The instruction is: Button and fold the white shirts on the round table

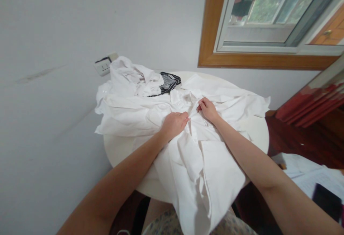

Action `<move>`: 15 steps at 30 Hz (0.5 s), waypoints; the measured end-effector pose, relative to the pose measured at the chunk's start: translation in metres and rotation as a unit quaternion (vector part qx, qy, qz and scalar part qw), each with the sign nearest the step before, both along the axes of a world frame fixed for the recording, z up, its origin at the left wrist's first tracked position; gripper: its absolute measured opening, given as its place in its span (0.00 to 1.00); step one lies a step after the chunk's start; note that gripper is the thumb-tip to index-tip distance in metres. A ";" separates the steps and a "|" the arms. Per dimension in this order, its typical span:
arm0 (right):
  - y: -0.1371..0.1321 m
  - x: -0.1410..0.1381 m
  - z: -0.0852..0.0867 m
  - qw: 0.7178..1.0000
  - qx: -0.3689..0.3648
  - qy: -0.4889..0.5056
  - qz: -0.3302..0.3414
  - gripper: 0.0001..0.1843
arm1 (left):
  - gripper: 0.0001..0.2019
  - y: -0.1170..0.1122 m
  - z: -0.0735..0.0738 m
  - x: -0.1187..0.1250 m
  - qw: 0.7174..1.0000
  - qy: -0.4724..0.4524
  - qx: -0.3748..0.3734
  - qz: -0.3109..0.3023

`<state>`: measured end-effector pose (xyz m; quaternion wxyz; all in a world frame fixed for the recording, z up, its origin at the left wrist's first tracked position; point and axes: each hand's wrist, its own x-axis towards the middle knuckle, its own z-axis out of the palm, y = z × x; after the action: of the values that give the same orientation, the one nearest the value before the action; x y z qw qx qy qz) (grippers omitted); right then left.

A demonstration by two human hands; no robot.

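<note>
A white long-sleeved shirt (223, 159) lies spread on a round pale table (118, 150), its sleeves reaching out to both sides and its lower part hanging over the front edge toward my lap. Near the collar, my left hand (175, 124) is closed on the cloth at the front opening. My right hand (208, 108) pinches the other side of the opening, a little higher and to the right. Any button between the fingers is too small to make out.
A heap of white cloth (131, 75) and a black-and-white striped cloth (170, 81) lie at the table's back left. Behind are a wall socket (103, 66) and a wood-framed window (258, 61). Papers (317, 175) and a dark flat object (326, 201) sit low at right.
</note>
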<state>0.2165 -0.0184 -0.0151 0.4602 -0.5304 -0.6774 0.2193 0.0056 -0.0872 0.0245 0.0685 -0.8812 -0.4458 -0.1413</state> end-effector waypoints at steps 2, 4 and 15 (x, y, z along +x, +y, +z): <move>0.001 0.000 0.000 1.000 0.000 0.000 -0.001 0.10 | 0.13 0.000 0.000 0.000 1.000 -0.002 0.000 0.000; 0.001 0.000 0.000 1.000 -0.003 0.003 0.003 0.10 | 0.13 0.000 -0.001 0.000 1.000 -0.007 0.001 0.000; -0.018 0.006 0.009 0.993 0.036 -0.056 0.099 0.14 | 0.11 0.007 -0.012 -0.008 0.994 -0.089 -0.010 -0.060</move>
<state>0.2223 -0.0363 -0.0065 0.4167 -0.4553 -0.7586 0.2088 -0.0020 -0.0798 0.0129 0.0110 -0.8910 -0.3979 -0.2184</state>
